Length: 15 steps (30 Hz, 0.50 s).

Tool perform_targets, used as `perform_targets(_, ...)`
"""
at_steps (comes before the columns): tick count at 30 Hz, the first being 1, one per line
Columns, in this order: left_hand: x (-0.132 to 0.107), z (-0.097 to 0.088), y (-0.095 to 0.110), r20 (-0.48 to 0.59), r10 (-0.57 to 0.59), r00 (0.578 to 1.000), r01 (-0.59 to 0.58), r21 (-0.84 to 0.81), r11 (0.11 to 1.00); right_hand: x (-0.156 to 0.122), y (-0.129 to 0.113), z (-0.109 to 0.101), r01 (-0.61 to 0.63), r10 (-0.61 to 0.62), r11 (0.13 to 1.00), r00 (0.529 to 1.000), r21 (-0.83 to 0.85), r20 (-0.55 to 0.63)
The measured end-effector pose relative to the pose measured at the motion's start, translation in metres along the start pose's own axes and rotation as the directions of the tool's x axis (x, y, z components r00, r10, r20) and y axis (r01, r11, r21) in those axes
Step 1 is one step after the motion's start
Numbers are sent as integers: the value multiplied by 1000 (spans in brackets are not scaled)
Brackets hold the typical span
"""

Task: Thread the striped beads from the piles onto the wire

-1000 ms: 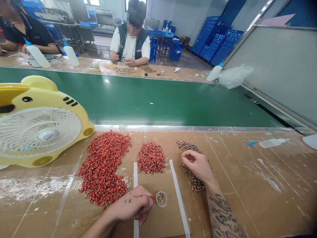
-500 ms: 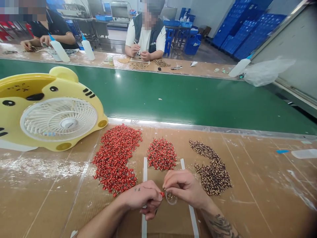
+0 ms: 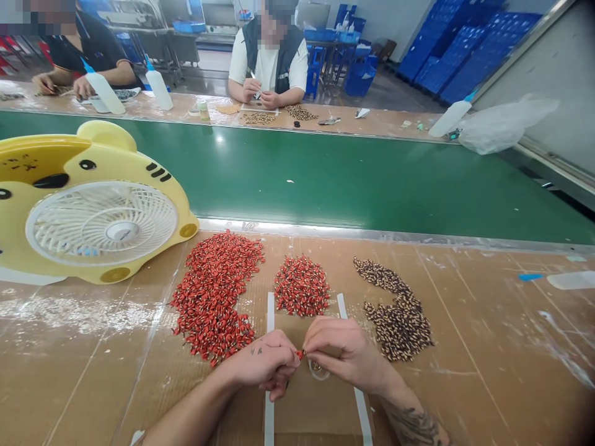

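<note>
My left hand (image 3: pixel 267 364) is closed in a pinch on a small red piece (image 3: pixel 299 354). My right hand (image 3: pixel 346 354) is closed too, its thumb and forefinger pinching a tiny dark piece that meets the red one; its details are too small to make out. Under the right fingers lies a small clear round dish (image 3: pixel 318 374), partly covered. Just beyond the hands sits a small heap of red pieces (image 3: pixel 302 286) with dark and pale tips. A larger red heap (image 3: pixel 216 297) spreads to the left, and black-and-gold small pieces (image 3: pixel 402 319) lie to the right.
White tape strips (image 3: pixel 270 409) edge the brown work area. A yellow animal-faced fan (image 3: pixel 181 198) stands at left. Beyond runs a green conveyor belt (image 3: pixel 348 179). Across it, two people work beside white squeeze bottles (image 3: pixel 158 90). A clear plastic bag (image 3: pixel 502 130) lies at far right.
My hands have drawn together, so the right fingertips now meet the red piece in my left hand. The whole view has shifted slightly.
</note>
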<state>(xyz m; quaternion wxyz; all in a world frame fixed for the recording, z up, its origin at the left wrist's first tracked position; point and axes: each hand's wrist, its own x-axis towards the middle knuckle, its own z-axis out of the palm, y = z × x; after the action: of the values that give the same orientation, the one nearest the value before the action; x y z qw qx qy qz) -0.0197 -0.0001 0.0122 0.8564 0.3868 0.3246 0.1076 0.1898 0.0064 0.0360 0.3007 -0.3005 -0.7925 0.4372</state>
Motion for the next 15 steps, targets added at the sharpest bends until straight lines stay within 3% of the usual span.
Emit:
perform_targets(5, 2, -3, -6, -13, 4, 1000, -4, 44, 999, 1, -1, 0, 10, -11, 999, 999, -31, -31)
perform_targets(15, 5, -2, -12, -34, 66, 997, -62, 96, 993, 0, -3, 0, 11, -9, 999, 1000, -53, 27)
